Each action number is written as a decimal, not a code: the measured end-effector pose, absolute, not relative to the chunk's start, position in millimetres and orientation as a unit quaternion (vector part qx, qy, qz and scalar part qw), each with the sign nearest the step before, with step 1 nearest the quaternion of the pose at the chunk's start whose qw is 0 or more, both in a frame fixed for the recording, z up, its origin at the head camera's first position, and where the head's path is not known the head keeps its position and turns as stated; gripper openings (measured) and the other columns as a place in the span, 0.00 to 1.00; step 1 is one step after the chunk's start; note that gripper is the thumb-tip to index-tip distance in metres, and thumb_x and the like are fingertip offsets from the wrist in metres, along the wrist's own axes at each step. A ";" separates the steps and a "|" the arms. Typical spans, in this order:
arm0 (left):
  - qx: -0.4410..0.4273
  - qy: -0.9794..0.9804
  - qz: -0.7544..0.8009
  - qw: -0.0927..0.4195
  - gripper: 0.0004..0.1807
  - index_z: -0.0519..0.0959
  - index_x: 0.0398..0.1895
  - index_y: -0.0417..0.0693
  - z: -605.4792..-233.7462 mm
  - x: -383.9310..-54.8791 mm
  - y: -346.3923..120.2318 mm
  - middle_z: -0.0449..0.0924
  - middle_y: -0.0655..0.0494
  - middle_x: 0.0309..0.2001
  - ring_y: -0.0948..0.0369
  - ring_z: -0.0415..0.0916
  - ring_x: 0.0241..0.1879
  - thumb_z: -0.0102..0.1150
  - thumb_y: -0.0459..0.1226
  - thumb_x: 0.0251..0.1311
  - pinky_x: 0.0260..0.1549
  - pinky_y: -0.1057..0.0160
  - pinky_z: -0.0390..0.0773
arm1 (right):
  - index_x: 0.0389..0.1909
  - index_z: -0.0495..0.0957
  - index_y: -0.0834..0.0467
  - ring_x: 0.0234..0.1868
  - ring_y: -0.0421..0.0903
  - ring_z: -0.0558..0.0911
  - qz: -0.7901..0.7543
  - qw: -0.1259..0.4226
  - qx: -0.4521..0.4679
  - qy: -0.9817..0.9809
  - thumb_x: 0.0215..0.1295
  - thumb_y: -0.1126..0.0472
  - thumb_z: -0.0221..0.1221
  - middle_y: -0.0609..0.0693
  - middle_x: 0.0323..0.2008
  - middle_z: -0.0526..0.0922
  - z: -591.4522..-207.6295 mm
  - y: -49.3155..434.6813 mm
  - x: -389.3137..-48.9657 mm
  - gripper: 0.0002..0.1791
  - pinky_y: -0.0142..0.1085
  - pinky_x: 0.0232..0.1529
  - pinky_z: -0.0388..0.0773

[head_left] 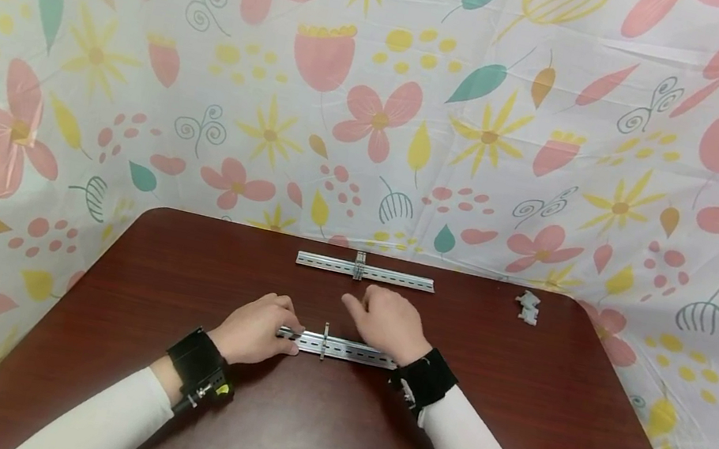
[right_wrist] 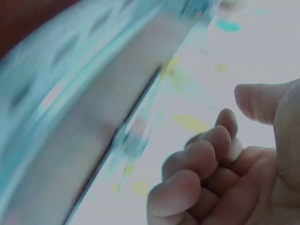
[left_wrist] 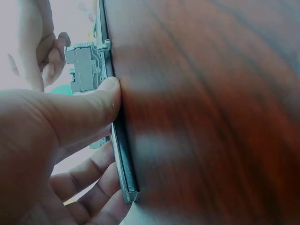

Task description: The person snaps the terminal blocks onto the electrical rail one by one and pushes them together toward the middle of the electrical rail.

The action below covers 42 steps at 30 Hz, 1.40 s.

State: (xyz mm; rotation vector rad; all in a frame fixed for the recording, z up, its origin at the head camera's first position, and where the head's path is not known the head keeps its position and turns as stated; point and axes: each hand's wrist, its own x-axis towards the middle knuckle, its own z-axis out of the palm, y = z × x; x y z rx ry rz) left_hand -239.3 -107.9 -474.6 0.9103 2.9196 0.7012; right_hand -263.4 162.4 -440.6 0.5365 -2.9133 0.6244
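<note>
- Head view: your left hand (head_left: 257, 331) pinches the left end of the near rail (head_left: 355, 351), thumb on the near edge, fingers at the far edge.
- Near rail sits crosswise in front of you, over the worktop (head_left: 499, 418); its right end reaches your right wrist. Slotted metal; resting flat or slightly lifted, cannot tell.
- One narrow terminal block (head_left: 324, 341) stands across the near rail, just right of your left fingers.
- Your right hand (head_left: 391, 322) is above and beyond the near rail's right half, grasping nothing.
- Far rail (head_left: 396, 278) lies further back, roughly parallel, with clipped-on blocks (head_left: 359, 265) around its middle.
- Loose pale grey pieces (head_left: 528, 306) lie at the back right of the worktop.
- Black straps (head_left: 429, 379) on both wrists; yellow mark on the left one, too small to read.
- Floral cloth (head_left: 378, 119) hangs behind the worktop.
- Left wrist view: your left thumb presses the near rail's edge, other fingers behind it; grip confirmed. Terminal block just past your thumb tip, grey, side face toward camera. Moulded lines and a small round detail on it; any lettering too small to tell.
- Right wrist view: your right fingers are loosely curled, thumb apart, nothing held. Slotted rail at left is blurred; any marking on it unreadable.
</note>
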 end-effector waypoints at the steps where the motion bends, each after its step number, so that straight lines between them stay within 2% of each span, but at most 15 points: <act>1: 0.289 0.931 0.224 0.003 0.12 0.95 0.50 0.52 -474.6 -239.2 -108.3 0.82 0.62 0.44 0.57 0.78 0.49 0.82 0.41 0.65 0.44 0.56 0.81 | 0.22 0.72 0.51 0.17 0.46 0.70 0.194 0.075 0.175 -0.962 0.85 0.41 0.60 0.47 0.17 0.69 -441.4 167.7 -267.4 0.29 0.39 0.21 0.60; 6: 0.289 0.931 0.225 0.001 0.12 0.95 0.51 0.52 -475.6 -239.0 -109.8 0.82 0.62 0.44 0.57 0.78 0.50 0.82 0.41 0.66 0.43 0.57 0.81 | 0.23 0.70 0.51 0.17 0.45 0.69 0.144 0.150 0.168 -0.964 0.84 0.43 0.62 0.47 0.18 0.69 -446.2 193.3 -285.5 0.28 0.39 0.19 0.61; 10: 0.288 0.930 0.227 0.002 0.12 0.95 0.51 0.52 -476.3 -239.1 -110.6 0.82 0.62 0.45 0.57 0.78 0.50 0.81 0.41 0.66 0.44 0.56 0.81 | 0.27 0.72 0.52 0.22 0.45 0.71 0.132 0.178 0.154 -0.963 0.82 0.44 0.65 0.47 0.23 0.71 -450.8 213.5 -297.3 0.24 0.40 0.21 0.68; 17: 0.288 0.930 0.227 0.003 0.13 0.95 0.52 0.53 -479.3 -240.9 -112.4 0.81 0.63 0.45 0.57 0.78 0.51 0.81 0.44 0.67 0.44 0.56 0.81 | 0.38 0.77 0.59 0.36 0.55 0.80 0.124 0.197 0.106 -0.967 0.80 0.46 0.66 0.56 0.35 0.78 -455.0 246.9 -311.6 0.20 0.51 0.32 0.80; 26: 0.288 0.930 0.230 0.000 0.13 0.95 0.52 0.53 -482.1 -241.0 -111.7 0.81 0.63 0.44 0.58 0.77 0.49 0.81 0.43 0.67 0.43 0.57 0.81 | 0.41 0.76 0.66 0.45 0.67 0.79 0.118 0.239 0.069 -0.961 0.77 0.48 0.69 0.65 0.41 0.77 -465.1 294.8 -321.9 0.23 0.60 0.41 0.79; 30: 0.287 0.930 0.228 0.000 0.13 0.95 0.52 0.53 -481.8 -240.8 -111.3 0.81 0.63 0.44 0.58 0.77 0.49 0.81 0.43 0.67 0.42 0.58 0.80 | 0.43 0.76 0.68 0.50 0.71 0.78 0.127 0.240 0.050 -0.961 0.77 0.49 0.69 0.69 0.44 0.77 -469.5 316.8 -323.2 0.24 0.63 0.45 0.77; 35: 0.288 0.930 0.230 0.000 0.14 0.95 0.53 0.53 -481.2 -242.1 -111.7 0.81 0.62 0.44 0.58 0.77 0.49 0.81 0.44 0.67 0.42 0.58 0.80 | 0.47 0.75 0.70 0.53 0.73 0.75 0.154 0.208 0.026 -0.966 0.79 0.48 0.67 0.72 0.48 0.75 -466.8 336.0 -321.5 0.25 0.65 0.49 0.76; 42: 0.291 0.929 0.228 -0.002 0.13 0.95 0.51 0.52 -478.0 -241.6 -109.7 0.82 0.61 0.45 0.57 0.78 0.49 0.81 0.43 0.66 0.43 0.57 0.81 | 0.51 0.75 0.71 0.54 0.75 0.73 0.163 0.186 -0.005 -0.969 0.79 0.45 0.65 0.76 0.52 0.74 -465.3 361.6 -319.6 0.29 0.70 0.50 0.75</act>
